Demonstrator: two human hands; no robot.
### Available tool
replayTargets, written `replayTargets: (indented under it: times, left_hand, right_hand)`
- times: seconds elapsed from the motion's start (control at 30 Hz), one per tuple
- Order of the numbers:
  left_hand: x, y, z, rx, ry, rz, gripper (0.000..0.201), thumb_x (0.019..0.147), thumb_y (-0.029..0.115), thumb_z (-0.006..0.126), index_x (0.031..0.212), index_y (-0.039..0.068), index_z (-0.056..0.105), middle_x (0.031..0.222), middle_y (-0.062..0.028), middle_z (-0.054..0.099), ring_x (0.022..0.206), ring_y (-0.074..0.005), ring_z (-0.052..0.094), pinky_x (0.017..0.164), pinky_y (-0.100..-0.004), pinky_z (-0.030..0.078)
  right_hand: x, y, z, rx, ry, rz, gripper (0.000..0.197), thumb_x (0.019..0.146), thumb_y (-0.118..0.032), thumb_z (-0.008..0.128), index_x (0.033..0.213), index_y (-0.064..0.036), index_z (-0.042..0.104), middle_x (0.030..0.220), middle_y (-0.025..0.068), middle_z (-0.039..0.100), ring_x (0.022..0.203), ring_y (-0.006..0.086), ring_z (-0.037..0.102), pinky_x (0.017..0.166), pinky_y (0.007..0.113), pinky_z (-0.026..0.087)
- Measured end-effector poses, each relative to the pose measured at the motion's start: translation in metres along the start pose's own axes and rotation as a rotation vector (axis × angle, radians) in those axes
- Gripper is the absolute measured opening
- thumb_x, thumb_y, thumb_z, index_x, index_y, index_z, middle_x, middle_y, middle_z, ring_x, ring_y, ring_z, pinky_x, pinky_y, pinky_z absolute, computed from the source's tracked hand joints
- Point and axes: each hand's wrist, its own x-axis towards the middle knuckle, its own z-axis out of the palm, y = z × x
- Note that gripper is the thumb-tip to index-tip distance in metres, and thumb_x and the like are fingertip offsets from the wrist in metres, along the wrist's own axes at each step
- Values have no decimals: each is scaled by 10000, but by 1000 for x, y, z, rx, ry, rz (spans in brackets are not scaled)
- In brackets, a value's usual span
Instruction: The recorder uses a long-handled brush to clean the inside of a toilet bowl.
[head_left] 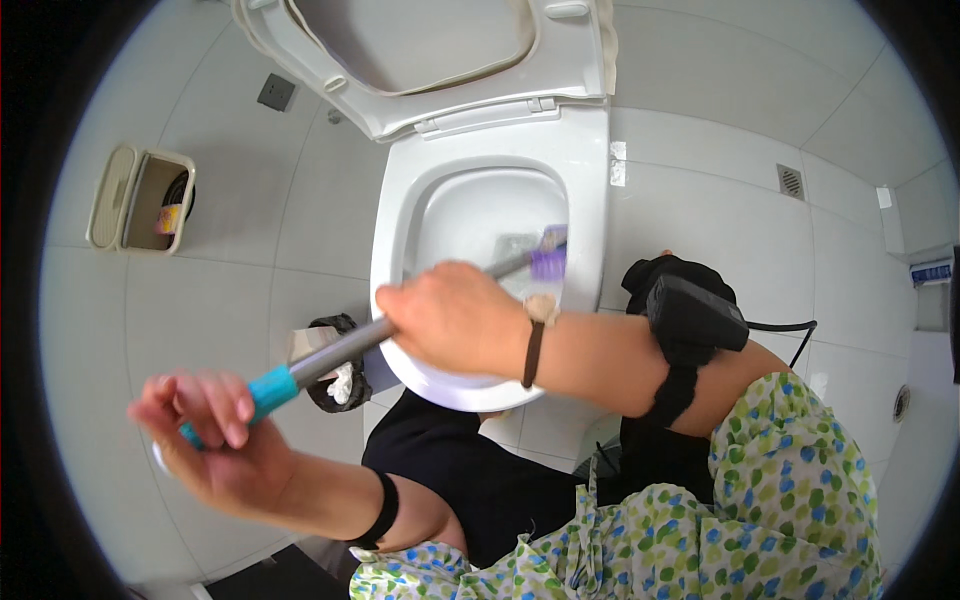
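Note:
A long-handled toilet brush [347,350] slants across the front of a white toilet [590,200]. My right hand [450,318] is closed round its grey shaft, above the front part of the bowl. At the lower left, my left hand [222,428] is curled loosely about the teal grip at the handle's end. The purple brush head [549,258] rests against the inner right side of the bowl and looks slightly blurred. The toilet lid and seat [560,50] are raised at the back. My right hand and wrist hide part of the shaft and rim.
Left of the toilet stands a small bin [350,392] with a black liner and white tissue. A beige paper box [160,200] with its flap open is on the left wall. A floor drain [790,181] lies to the right. A black device [693,313] with a cable is strapped to my right forearm.

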Motion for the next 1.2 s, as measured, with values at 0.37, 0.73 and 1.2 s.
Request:
replayTargets:
  times: [0.37,0.73,1.2]
  left_hand:
    - [-10,-116,0,84,-12,-199,134,863,131,519,791,19,530,510,-8,342,440,-102,335,427,-250,309]
    - [-5,-44,-12,-52,-385,379,230,914,199,376,924,4,497,489,8,372,380,-85,353,393,-229,325]
    - [-28,-4,7,294,-436,450,370,930,399,412,918,35,475,502,32,367,391,-65,372,391,-193,306]
  right_hand:
    - [-20,73,54,-25,-131,321,132,756,-65,553,878,-22,524,807,163,601,774,330,587,660,435,473]
    - [-9,26,19,-373,209,-155,179,721,-79,552,900,-79,538,811,48,577,776,198,583,579,306,485]
    - [-11,7,49,-24,239,-347,196,725,-80,567,916,-49,536,806,63,571,737,211,572,558,294,490]
